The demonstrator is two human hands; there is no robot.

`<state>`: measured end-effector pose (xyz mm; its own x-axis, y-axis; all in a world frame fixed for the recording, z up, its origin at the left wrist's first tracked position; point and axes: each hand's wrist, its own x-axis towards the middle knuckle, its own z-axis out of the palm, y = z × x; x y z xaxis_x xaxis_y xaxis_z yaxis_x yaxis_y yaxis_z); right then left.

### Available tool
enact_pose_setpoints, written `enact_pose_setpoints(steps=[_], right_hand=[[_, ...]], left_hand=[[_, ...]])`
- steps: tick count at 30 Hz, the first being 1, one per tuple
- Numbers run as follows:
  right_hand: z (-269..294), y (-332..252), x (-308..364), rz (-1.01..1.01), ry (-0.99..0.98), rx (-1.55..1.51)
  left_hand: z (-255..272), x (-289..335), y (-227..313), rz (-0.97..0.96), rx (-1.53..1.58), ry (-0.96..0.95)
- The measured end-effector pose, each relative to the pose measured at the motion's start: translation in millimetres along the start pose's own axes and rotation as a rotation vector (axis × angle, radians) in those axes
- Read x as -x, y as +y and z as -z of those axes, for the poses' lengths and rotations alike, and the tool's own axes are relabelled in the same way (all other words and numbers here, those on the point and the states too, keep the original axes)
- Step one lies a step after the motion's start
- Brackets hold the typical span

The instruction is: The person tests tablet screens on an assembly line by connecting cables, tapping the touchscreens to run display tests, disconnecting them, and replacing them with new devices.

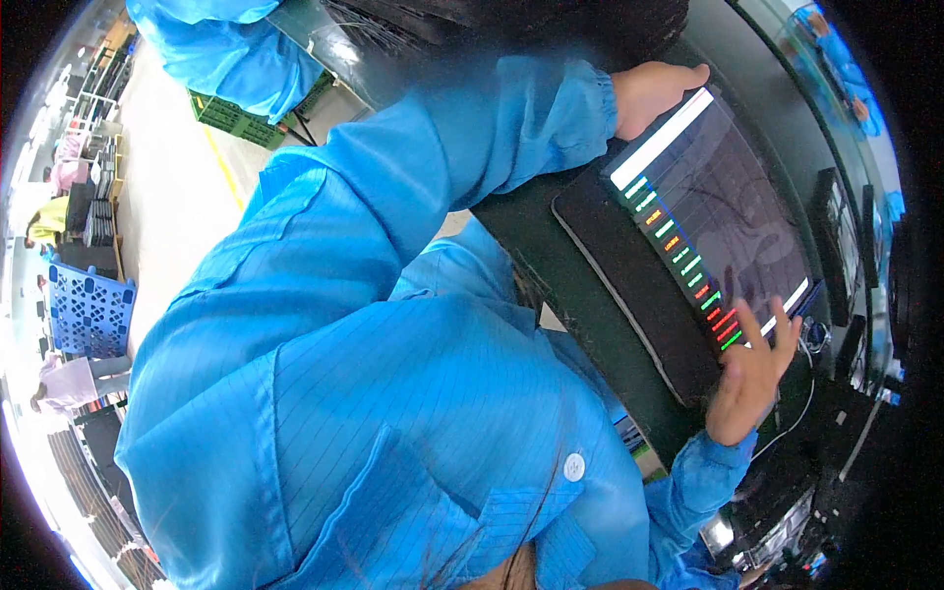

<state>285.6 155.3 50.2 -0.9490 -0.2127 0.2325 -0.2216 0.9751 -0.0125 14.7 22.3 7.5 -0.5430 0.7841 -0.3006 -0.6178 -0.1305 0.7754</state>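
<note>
A flat screen (733,187), lit with rows of green and red marks along its near edge, stands on a dark bench. In front of it lies a black slab with a pale edge (639,295). My left hand (657,96) is at the screen's left edge, closed on that edge with part of the fingers hidden. My right hand (749,369) is open at the near right corner of the screen. Its fingers are spread over the glass, and whether they press it cannot be told. Both my sleeves are blue.
A white cable (801,413) runs beside my right hand. At the upper left, another person's blue sleeve (221,59) is near a green crate (231,118). Dark hair (492,25) shows at the top edge. A blue perforated basket (90,310) stands farther left.
</note>
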Motion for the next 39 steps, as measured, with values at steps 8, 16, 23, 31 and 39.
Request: enact_pose_setpoints(steps=[8, 16, 23, 31, 39], right_hand=[[-7.2, 98.0, 46.8, -0.781, 0.203, 0.088], [-33.8, 129.5, 61.6, -0.56, 0.084, 0.179], [-12.8, 109.0, 54.1, -0.667, 0.233, -0.046], [0.1, 71.8, 48.9, -0.662, 0.198, -0.584], [-5.1, 71.7, 52.6, -0.598, 0.166, -0.764]], left_hand=[[2.7, 0.0, 1.6, 0.023, 0.035, -0.006], [-4.6, 5.5, 4.7, 0.091, 0.032, -0.017], [7.1, -4.8, 1.1, 0.008, -0.043, -0.092], [15.6, -14.9, -3.5, -0.015, -0.146, 0.006], [6.3, -0.3, 3.7, -0.01, -0.096, -0.058]])
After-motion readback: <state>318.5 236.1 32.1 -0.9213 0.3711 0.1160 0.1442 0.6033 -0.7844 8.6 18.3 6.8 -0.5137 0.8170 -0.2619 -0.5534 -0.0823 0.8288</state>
